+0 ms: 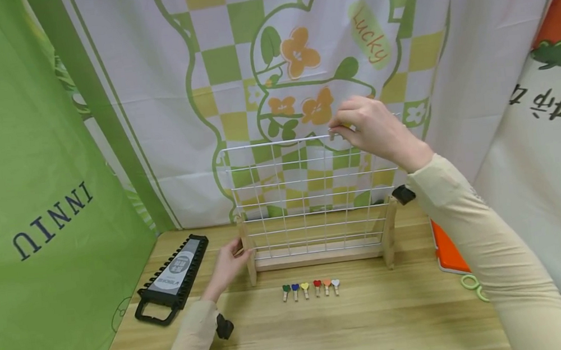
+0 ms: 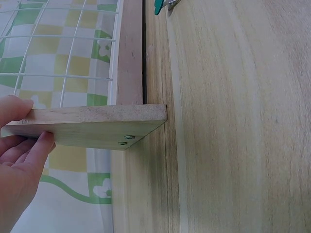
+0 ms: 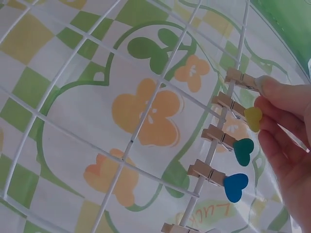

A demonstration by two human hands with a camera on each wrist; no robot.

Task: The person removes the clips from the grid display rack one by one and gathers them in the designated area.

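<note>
I judge the clip [image 3: 241,80] light and springy, so my right hand [image 1: 375,129] pinches its tail, while my left hand [image 1: 228,267] grips the stiff rack [image 1: 308,195].

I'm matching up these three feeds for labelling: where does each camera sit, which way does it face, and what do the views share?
Head: worn on the head, looking forward and down at the wire grid rack, loose heart clips, both hands and sleeves.
Left wrist: beside the left hand, which grips the rack's wooden foot; fingers show.
Right wrist: close under the right hand, pinching a clothespin on the top wire; fingers show.
Shared: all see the rack.
</note>
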